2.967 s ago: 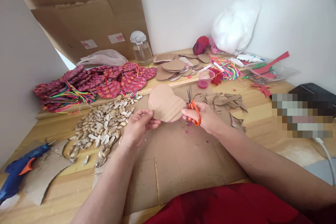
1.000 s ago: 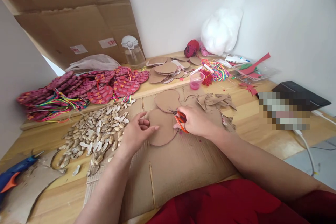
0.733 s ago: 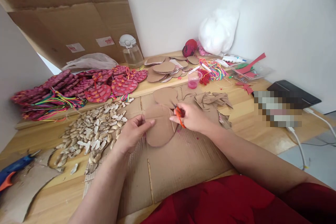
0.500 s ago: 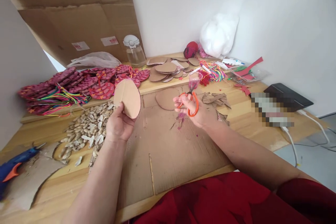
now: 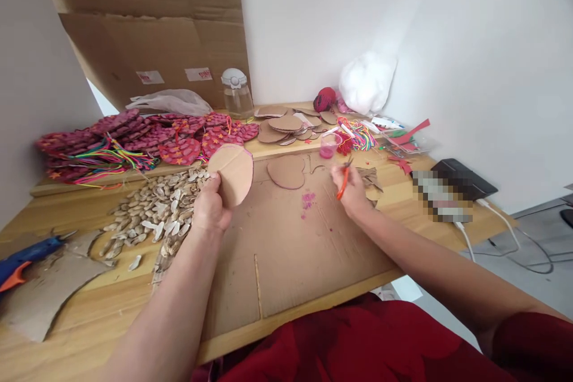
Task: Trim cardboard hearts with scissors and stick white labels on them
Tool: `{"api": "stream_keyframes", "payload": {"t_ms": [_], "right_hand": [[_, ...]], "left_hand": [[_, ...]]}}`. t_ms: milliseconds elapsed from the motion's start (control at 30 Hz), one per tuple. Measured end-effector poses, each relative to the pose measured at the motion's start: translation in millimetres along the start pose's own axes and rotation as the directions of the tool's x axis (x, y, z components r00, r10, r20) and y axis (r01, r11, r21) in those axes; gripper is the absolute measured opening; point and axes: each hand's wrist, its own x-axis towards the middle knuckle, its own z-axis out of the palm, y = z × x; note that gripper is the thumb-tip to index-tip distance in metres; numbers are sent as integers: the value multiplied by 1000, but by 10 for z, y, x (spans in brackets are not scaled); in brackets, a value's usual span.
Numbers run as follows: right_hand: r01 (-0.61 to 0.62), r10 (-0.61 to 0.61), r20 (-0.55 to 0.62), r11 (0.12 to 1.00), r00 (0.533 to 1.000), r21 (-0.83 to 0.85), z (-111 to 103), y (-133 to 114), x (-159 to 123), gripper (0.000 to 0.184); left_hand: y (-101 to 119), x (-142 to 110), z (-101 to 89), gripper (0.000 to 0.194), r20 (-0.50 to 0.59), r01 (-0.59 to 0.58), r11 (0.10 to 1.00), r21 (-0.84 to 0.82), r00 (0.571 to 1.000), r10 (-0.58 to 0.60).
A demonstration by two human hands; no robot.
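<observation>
My left hand (image 5: pixel 209 208) grips a heart-shaped cardboard cut-out (image 5: pixel 233 171) by its lower edge and holds it upright above the cardboard work mat (image 5: pixel 286 250). My right hand (image 5: pixel 351 190) is closed around small orange-handled scissors (image 5: pixel 342 181), low over the mat beside a heap of cardboard scraps (image 5: pixel 372 178). A second cardboard heart (image 5: pixel 286 171) lies flat on the mat between my hands.
A pile of pale shells (image 5: pixel 156 215) lies left of the mat. Pink decorated hearts with coloured cords (image 5: pixel 134 140), plain cardboard hearts (image 5: pixel 284 125), a pink cup (image 5: pixel 328 146), a jar (image 5: pixel 236 94) and a white bag (image 5: pixel 367 80) sit behind. A blue glue gun (image 5: pixel 22 256) lies far left.
Both hands held one heart at first. It was laid by a second one, then my left hand lifted it to the left. My right hand carried the scissors right and down.
</observation>
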Motion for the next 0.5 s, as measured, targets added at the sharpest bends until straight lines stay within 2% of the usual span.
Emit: {"api": "stream_keyframes", "payload": {"t_ms": [67, 100, 167, 233, 333, 400, 500], "right_hand": [[30, -26, -108, 999, 994, 32, -117, -8, 32, 47], [43, -37, -113, 998, 993, 51, -112, -34, 5, 47], [23, -22, -9, 991, 1000, 134, 18, -112, -112, 47], [-98, 40, 207, 955, 977, 278, 248, -195, -258, 48], [-174, 83, 333, 952, 939, 252, 528, -252, -392, 51], [-176, 117, 301, 968, 947, 178, 525, -231, -366, 48], [-166, 149, 142, 979, 979, 119, 219, -156, -187, 44]], "left_hand": [[-26, -6, 1, 13, 38, -10, 1000, 15, 999, 9], [-35, -17, 4, 12, 65, -10, 1000, 22, 998, 9], [-41, -44, 10, 13, 107, -13, 999, 34, 994, 10], [-36, -62, 11, 13, 124, -23, 999, 41, 992, 17], [-28, -55, 2, 14, 126, -38, 998, 48, 991, 32], [-25, -28, -10, 15, 108, -53, 997, 49, 993, 47], [-19, 23, -30, 17, 37, -97, 994, 42, 995, 95]]}}
